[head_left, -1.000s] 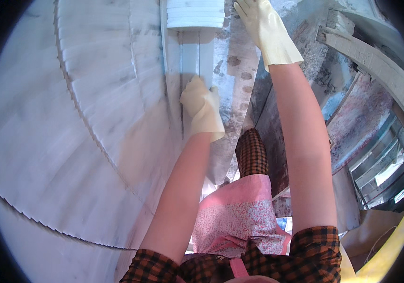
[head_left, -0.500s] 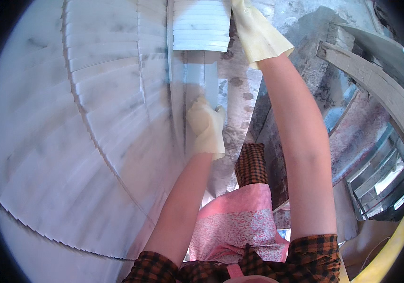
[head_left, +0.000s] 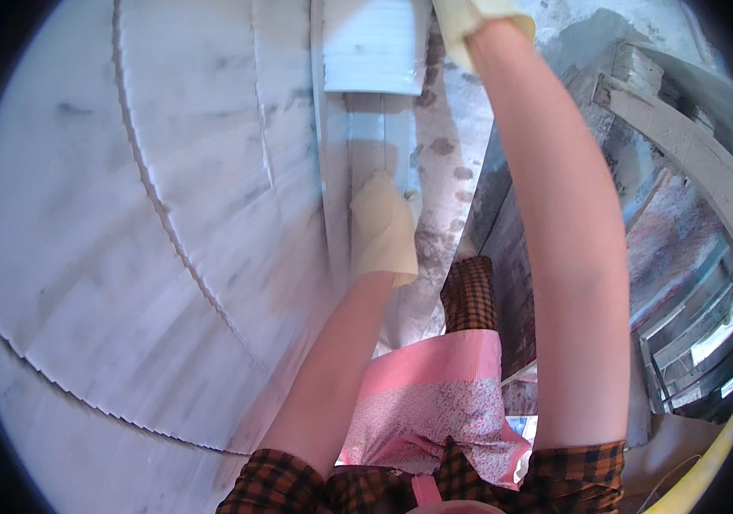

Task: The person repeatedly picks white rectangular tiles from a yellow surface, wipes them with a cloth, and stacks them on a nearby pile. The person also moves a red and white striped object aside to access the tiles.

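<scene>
My left hand (head_left: 384,224), in a cream rubber glove, rests low on a pale blue-grey board (head_left: 396,128) with a lengthwise seam. It looks curled, with the thumb tip showing at its right side; the other fingertips are hidden, as is anything under them. Beyond it, a stack of thin white slabs (head_left: 373,47) lies on the board. My right arm stretches far forward along the right side of that stack. Only the cuff part of the matching glove on my right hand (head_left: 478,24) shows; its fingers lie past the top edge of the view.
Tall rows of white, grey-streaked slabs (head_left: 67,231) fill the left side. A stained plank or ledge (head_left: 452,163) runs beside the board. At right stand a curved-looking grey beam (head_left: 675,137) and a metal frame (head_left: 696,360). A yellow strip (head_left: 709,467) crosses the lower right corner.
My right hand has reached farther forward, so less of its glove shows. My left hand stays low on the board. The whole view has shifted slightly.
</scene>
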A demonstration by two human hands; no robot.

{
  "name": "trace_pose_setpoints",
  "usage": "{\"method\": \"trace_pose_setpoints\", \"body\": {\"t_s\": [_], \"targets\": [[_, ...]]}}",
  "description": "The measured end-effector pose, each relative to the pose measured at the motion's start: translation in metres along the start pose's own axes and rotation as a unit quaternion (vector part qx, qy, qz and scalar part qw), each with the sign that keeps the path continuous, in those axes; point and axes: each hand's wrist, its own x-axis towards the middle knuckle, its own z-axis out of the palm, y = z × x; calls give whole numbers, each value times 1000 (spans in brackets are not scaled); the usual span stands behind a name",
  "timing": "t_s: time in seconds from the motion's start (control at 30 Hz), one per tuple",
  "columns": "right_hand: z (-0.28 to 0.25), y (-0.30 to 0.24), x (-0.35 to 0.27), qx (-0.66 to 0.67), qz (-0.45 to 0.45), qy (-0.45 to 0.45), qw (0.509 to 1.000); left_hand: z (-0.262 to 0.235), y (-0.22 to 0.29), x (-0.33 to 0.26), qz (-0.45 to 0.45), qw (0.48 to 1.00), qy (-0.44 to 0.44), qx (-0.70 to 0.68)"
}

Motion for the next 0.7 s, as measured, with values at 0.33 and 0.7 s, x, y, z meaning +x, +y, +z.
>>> {"method": "trace_pose_setpoints", "body": {"t_s": [0.33, 0.7], "targets": [[25, 21, -10, -131, -22, 15, 991, 8, -1, 2, 13, 999, 2, 47], [43, 36, -35, -245, -59, 46, 967, -2, 11, 12, -9, 990, -134, 52]]}}
